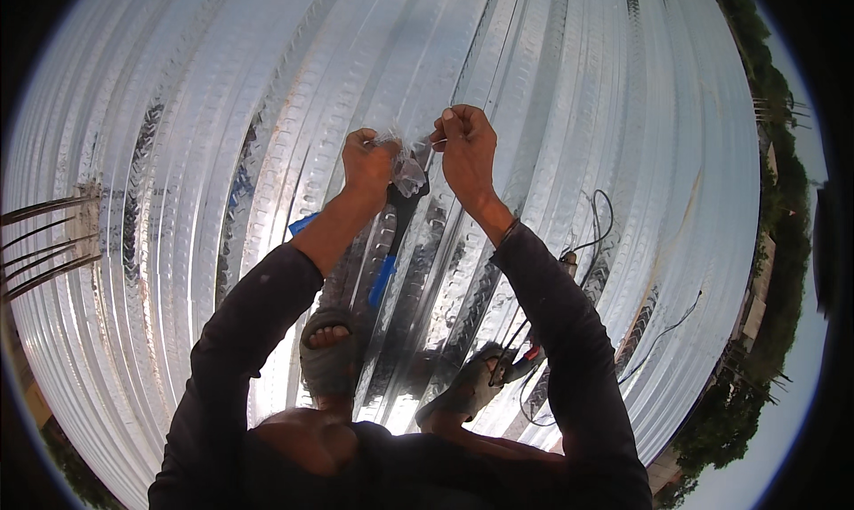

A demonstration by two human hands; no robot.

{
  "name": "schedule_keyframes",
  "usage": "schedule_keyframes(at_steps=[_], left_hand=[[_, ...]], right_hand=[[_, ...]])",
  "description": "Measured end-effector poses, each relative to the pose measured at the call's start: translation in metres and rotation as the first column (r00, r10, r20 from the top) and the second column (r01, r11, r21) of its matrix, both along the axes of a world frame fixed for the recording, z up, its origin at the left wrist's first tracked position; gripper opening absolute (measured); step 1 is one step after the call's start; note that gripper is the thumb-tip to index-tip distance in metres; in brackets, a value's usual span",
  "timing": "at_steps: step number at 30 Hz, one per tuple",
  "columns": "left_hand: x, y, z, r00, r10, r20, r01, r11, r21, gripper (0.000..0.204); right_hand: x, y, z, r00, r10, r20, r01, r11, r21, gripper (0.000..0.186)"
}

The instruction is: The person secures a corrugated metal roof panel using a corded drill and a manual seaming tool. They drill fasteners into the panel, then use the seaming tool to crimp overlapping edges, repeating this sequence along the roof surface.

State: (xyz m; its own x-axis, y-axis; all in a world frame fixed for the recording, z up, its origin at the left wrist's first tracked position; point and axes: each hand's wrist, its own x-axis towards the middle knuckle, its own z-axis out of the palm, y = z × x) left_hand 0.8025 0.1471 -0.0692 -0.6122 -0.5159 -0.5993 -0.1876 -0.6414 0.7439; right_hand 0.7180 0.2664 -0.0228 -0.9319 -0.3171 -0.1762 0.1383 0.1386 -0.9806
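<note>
My left hand (366, 161) is closed, with crumpled clear plastic (408, 174), perhaps a small bag, pinched at its fingertips and hanging toward the gap between my hands. To its right, my right hand (467, 150) is closed in a pinch. Whatever lies between that thumb and finger is too small to make out. Below the plastic, a dark object with a blue handle-like part (382, 281) lies on the ribbed metal sheeting (525, 110). Beside my left forearm, another blue piece (302, 224) shows, partly hidden.
My sandalled feet, left (329, 354) and right (471, 385), stand on the shiny ribs. A dark cable (610, 216) loops over the sheets at right, near a red-and-black clamp-like thing (531, 354). Steel bars (53, 243) jut in at far left. Trees (783, 243) line the right edge.
</note>
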Motion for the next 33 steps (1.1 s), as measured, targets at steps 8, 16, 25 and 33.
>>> schedule_keyframes(at_steps=[8, 16, 25, 33], left_hand=[[0.000, -0.027, -0.022, 0.943, -0.301, 0.143, 0.328, 0.761, -0.560, 0.041], [0.004, -0.009, 0.005, 0.875, -0.288, 0.388, 0.477, 0.390, -0.787, 0.036], [0.004, -0.019, 0.006, 0.827, -0.295, 0.479, 0.557, 0.312, -0.769, 0.037], [0.022, -0.022, 0.024, 0.931, -0.178, 0.320, 0.361, 0.302, -0.882, 0.031]], right_hand=[[-0.175, 0.088, -0.067, 0.874, 0.345, -0.341, -0.051, 0.765, 0.642, 0.017], [-0.186, 0.073, -0.084, 0.727, 0.579, -0.369, -0.037, 0.570, 0.821, 0.026], [-0.188, 0.057, -0.087, 0.481, 0.838, -0.257, -0.019, 0.303, 0.953, 0.040], [-0.132, 0.054, -0.073, 0.666, 0.560, -0.494, 0.095, 0.593, 0.800, 0.046]])
